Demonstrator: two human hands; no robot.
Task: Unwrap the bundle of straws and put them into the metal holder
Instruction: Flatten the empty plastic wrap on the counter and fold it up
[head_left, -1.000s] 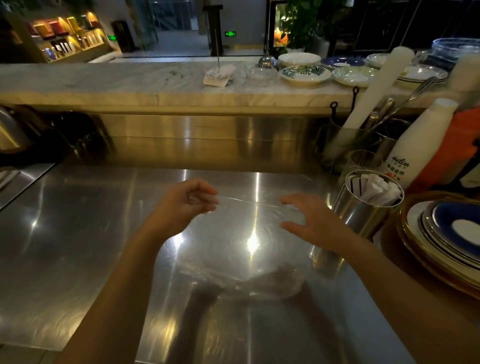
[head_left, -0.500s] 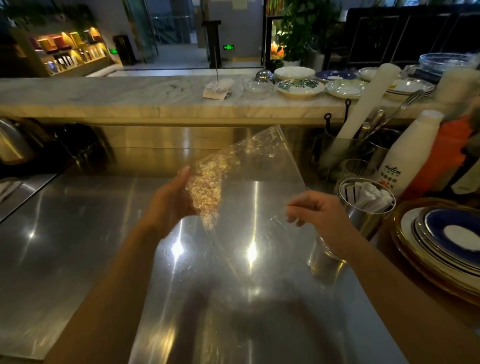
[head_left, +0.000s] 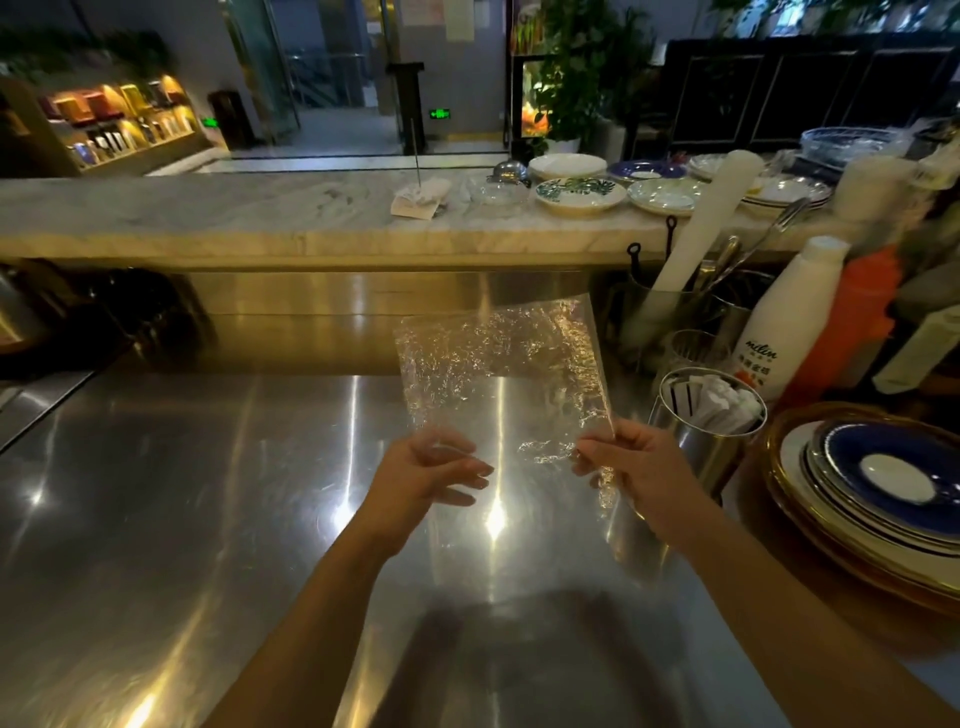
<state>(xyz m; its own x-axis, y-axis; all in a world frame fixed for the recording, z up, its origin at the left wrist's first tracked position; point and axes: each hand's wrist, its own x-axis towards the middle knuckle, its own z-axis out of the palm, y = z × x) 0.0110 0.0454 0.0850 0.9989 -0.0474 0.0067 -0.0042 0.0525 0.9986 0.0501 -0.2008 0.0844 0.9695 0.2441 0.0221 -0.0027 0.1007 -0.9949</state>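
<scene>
A clear, crinkled plastic wrapper (head_left: 498, 374) stands upright above the steel counter (head_left: 182, 493), held flat between both hands. My left hand (head_left: 426, 475) pinches its lower left edge and my right hand (head_left: 631, 470) pinches its lower right edge. The wrapper looks empty. To the right stands the round metal holder (head_left: 696, 441), tilted slightly, with several paper-wrapped straws (head_left: 719, 402) inside it. My right hand is just left of the holder, apart from it.
A stack of blue and gold-rimmed plates (head_left: 883, 493) sits at the right edge. Behind the holder are a white bottle (head_left: 784, 322), an orange bottle (head_left: 857, 322) and utensil cups (head_left: 670, 312). A marble ledge (head_left: 260, 218) with dishes runs across the back.
The wrapper was lifted off the counter and turned from slanted to upright. My left hand shifted from its upper left edge to its lower left; my right hand now grips the lower right.
</scene>
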